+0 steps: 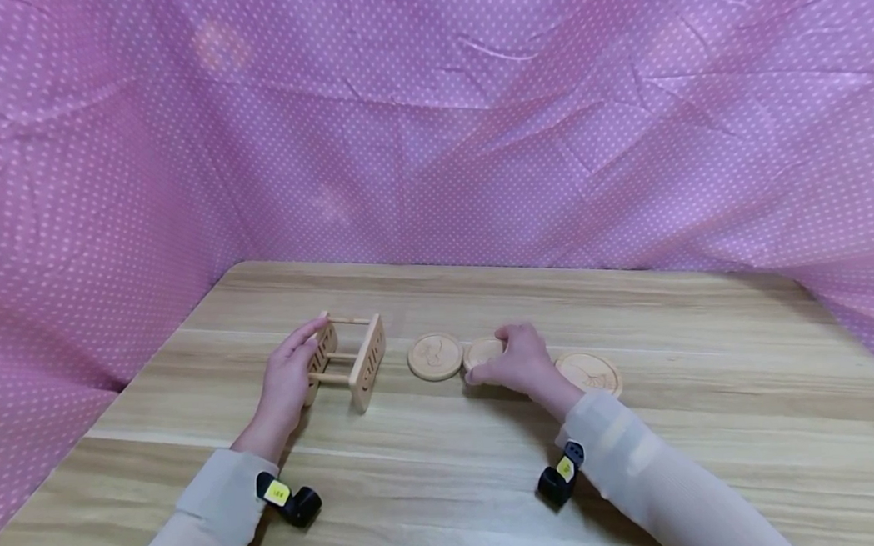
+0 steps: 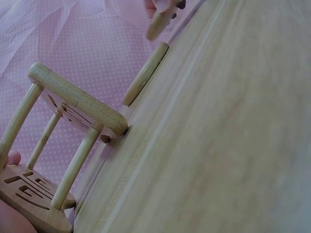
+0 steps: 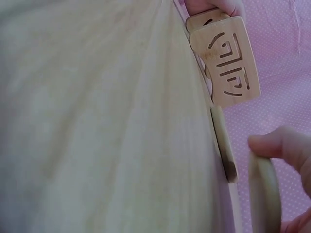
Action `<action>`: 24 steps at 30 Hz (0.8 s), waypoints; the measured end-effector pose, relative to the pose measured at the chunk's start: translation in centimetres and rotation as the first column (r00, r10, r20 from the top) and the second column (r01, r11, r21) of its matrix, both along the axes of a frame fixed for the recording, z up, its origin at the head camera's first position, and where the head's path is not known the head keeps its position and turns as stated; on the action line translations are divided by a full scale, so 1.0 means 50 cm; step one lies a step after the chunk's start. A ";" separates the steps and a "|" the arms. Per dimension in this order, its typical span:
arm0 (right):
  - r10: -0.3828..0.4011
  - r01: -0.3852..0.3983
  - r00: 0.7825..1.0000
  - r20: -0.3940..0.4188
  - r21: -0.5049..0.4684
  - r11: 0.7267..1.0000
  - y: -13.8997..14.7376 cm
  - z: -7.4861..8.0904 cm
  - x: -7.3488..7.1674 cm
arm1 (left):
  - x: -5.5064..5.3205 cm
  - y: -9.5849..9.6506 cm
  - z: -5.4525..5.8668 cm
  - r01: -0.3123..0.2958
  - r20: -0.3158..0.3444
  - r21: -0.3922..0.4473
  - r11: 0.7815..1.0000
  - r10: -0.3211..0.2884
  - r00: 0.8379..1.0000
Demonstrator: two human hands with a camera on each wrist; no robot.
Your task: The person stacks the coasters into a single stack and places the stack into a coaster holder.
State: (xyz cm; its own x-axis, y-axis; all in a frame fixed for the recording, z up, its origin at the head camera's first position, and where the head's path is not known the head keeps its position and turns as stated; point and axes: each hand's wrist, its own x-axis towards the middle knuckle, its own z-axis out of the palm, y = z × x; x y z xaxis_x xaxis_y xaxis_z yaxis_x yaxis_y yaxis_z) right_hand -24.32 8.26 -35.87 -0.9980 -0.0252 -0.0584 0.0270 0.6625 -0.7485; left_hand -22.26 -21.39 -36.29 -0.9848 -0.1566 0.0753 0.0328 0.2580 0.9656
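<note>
A small wooden coaster holder (image 1: 368, 362), two cut-out side panels joined by rods, stands on the table at left of centre. My left hand (image 1: 284, 381) grips its left panel; in the left wrist view a fingertip (image 2: 13, 158) shows past that panel. Between thumb and fingers, my right hand (image 1: 523, 361) pinches a round wooden coaster (image 1: 483, 351) by its edges. The right wrist view shows this coaster (image 3: 265, 194) raised off the tabletop. Another engraved coaster (image 1: 435, 357) lies flat between the holder and my right hand.
A third coaster (image 1: 589, 372) lies under and beyond my right wrist, partly hidden by it. The wood-grain table (image 1: 435, 490) ends at a pink dotted cloth (image 1: 429, 140) hanging behind and at both sides.
</note>
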 end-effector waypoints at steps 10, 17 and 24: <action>0.042 -0.043 0.995 -0.094 -0.010 0.999 0.036 0.031 0.007 | -0.004 -0.001 -0.001 -0.003 -0.006 0.001 1.000 0.003 1.000; 0.086 -0.082 0.983 -0.161 0.032 0.996 0.067 0.038 0.021 | -0.005 -0.001 0.001 -0.002 -0.020 -0.002 1.000 0.002 1.000; 0.116 -0.107 0.980 -0.159 0.064 0.992 0.094 0.042 0.038 | -0.005 -0.001 0.004 0.003 -0.006 -0.009 1.000 -0.003 1.000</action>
